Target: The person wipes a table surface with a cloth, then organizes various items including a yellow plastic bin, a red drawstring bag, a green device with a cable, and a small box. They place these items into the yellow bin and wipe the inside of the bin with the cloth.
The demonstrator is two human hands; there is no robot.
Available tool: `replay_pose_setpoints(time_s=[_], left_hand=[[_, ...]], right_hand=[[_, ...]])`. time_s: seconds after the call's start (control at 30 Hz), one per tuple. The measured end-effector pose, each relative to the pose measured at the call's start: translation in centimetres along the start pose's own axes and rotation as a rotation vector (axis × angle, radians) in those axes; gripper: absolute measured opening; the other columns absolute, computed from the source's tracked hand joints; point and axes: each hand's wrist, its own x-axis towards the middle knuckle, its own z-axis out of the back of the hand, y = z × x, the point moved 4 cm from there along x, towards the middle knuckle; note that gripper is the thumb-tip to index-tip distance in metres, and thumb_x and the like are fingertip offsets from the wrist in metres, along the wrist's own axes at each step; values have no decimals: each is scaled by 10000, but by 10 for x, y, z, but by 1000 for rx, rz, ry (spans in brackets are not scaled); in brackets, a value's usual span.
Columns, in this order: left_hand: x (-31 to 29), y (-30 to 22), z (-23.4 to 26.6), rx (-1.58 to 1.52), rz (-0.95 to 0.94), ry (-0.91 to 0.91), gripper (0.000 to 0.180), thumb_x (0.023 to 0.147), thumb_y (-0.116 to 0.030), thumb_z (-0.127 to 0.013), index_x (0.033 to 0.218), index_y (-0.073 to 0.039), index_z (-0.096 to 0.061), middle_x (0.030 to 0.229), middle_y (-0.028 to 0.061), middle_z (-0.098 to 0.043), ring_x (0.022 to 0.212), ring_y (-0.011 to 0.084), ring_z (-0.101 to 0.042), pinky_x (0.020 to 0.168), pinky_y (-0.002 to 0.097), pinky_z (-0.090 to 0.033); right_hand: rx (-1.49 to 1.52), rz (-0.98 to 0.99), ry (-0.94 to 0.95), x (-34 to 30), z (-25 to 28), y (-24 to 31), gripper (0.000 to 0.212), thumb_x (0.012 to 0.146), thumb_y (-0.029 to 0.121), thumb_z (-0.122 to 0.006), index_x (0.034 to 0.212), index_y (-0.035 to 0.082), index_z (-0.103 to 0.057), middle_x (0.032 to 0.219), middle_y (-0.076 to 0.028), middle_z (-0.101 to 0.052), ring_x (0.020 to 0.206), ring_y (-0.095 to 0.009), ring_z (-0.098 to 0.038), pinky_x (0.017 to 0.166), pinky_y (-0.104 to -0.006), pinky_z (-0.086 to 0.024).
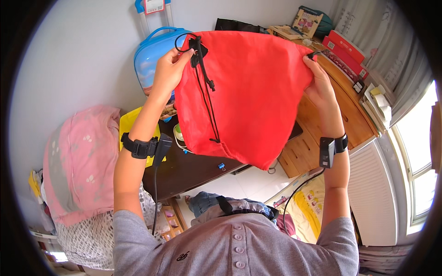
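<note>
Both my arms are raised in front of me, holding up a red drawstring bag (248,92) by two of its corners. My left hand (172,69) pinches the upper left corner, beside a black patch and a looped black cord (209,101) that hangs down the bag's left side. At the upper right corner, my right hand (318,83) grips the fabric near another small black patch (313,55). The bag is spread out and looks flat. Its lower edge hangs over the dark table (179,177).
Behind the bag stands a blue child's suitcase (156,50). A yellow sheet (131,120) and a blue binder clip (221,166) lie on the table. At right is a wooden desk (343,110) with red boxes (345,50). Pink bedding (87,156) is piled at left.
</note>
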Motion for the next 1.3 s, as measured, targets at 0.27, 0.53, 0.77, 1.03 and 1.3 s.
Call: replay_pose_setpoints(time_s=[0.27, 0.53, 0.77, 1.03, 1.3], left_hand=[[-26, -30, -71, -102, 16, 150, 238, 860, -188, -599, 987, 11, -561, 819, 42, -606, 629, 72, -557, 528, 226, -457], [-73, -69, -139, -49, -401, 350, 319, 872, -92, -515, 1173, -5, -461, 1105, 119, -486, 990, 226, -545, 849, 335, -444], [-91, -39, -83, 186, -335, 73, 568, 808, -154, -649, 1309, -53, -399, 1221, 102, -472, 1055, 188, -508, 855, 285, -432], [-104, 35, -86, -353, 424, 661, 573, 776, -262, -718, 1238, -26, -475, 1165, 111, -560, 1079, 203, -541, 925, 321, -427], [-102, 49, -88, -657, 581, 544, 284, 851, -168, -629, 1099, -43, -568, 1018, 53, -625, 898, 146, -615, 773, 289, -506]], right_hand=[[-545, 535, -202, -28, -18, -2, 205, 870, 106, -571, 1023, -14, -503, 906, -39, -591, 809, -66, -536, 717, -210, -440], [-430, 355, 167, -50, -69, -19, 261, 871, 162, -597, 1073, 9, -534, 934, -22, -602, 844, -79, -545, 759, -243, -454], [-333, 178, 15, -44, -43, -9, 241, 886, 206, -581, 1010, -1, -583, 858, -15, -622, 744, -69, -562, 662, -222, -465], [45, -169, 291, -11, -44, 2, 375, 897, 306, -538, 1079, -21, -524, 1042, -126, -603, 911, -183, -609, 779, -315, -506], [502, -754, 438, -68, 25, -120, 783, 834, 666, -378, 1378, 105, -324, 1421, -99, -334, 1300, -262, -320, 1080, -443, -215]])
